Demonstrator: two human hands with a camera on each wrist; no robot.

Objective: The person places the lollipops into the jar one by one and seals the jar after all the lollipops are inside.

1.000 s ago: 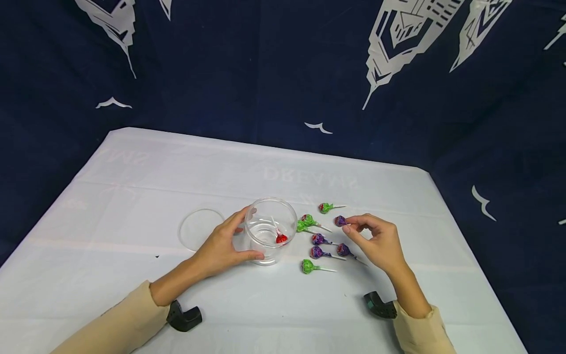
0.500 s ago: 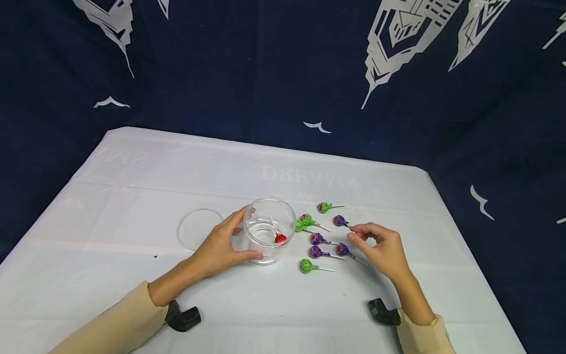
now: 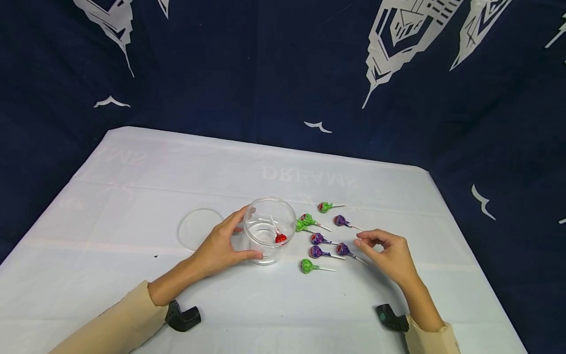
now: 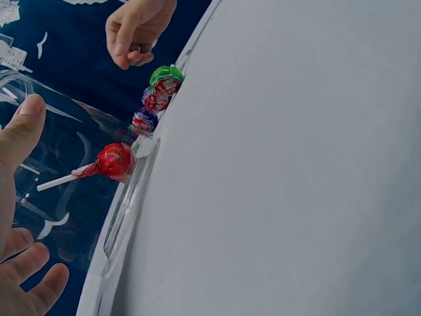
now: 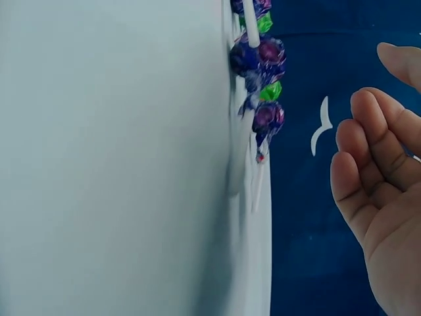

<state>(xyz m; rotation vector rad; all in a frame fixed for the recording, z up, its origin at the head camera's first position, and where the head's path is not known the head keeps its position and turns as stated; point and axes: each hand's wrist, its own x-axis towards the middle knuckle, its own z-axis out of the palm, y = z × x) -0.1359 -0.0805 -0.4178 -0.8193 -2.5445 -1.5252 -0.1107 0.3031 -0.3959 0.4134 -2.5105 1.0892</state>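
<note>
My left hand (image 3: 221, 246) holds a clear plastic jar (image 3: 261, 258) upright on the table, thumb and fingers spread round its side. Inside the jar lies a red-wrapped lollipop (image 4: 115, 162), its white stick leaning toward the wall. Over the table my right hand (image 3: 389, 255) hovers with bent fingers and a gap between thumb and fingertips, holding nothing. Nearest to it are a purple lollipop (image 3: 340, 221), whose stick points toward the fingers, and another purple-wrapped lollipop (image 3: 343, 250). Several green and purple lollipops lie between the jar and this hand, among them a green lollipop (image 3: 307, 266).
A clear round lid or ring (image 3: 180, 231) lies flat on the white-covered table (image 3: 221, 167), left of the jar and partly behind the left hand. Behind the table hangs a dark blue cloth (image 3: 256, 73) with white prints. Each wrist wears a black camera (image 3: 183, 317).
My right hand has let go of the upper purple lollipop, which now lies on the table, and has drawn back right and toward me. The left hand and jar have stayed put.
</note>
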